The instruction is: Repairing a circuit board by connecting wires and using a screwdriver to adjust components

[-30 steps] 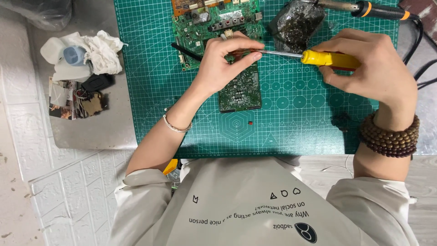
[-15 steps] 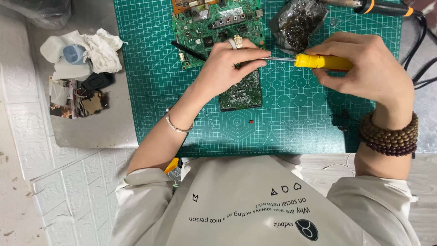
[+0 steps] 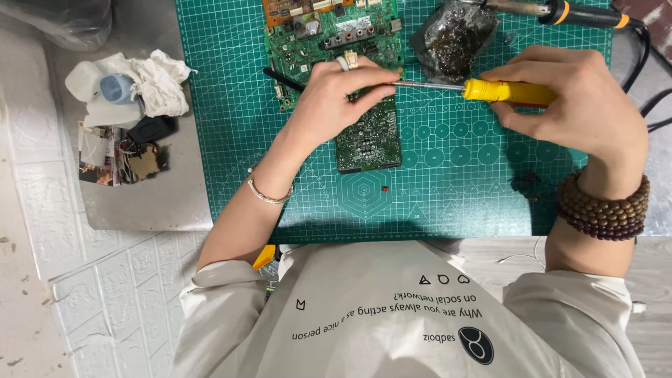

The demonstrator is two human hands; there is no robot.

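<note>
Yellow-handled screwdriver (image 3: 490, 90), green circuit board (image 3: 367, 136), gridded mat (image 3: 455, 168)

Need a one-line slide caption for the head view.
Right hand holds a yellow-handled screwdriver level, left hand steadying its tip over a green circuit board on a cutting mat.

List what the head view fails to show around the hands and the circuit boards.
- Screwdriver tip: hidden under the left hand fingers.
- Small circuit board top part: covered by the left hand.
- Large circuit board: cut off by the top edge.
- Soldering iron tip: cut off by the top edge.
</note>
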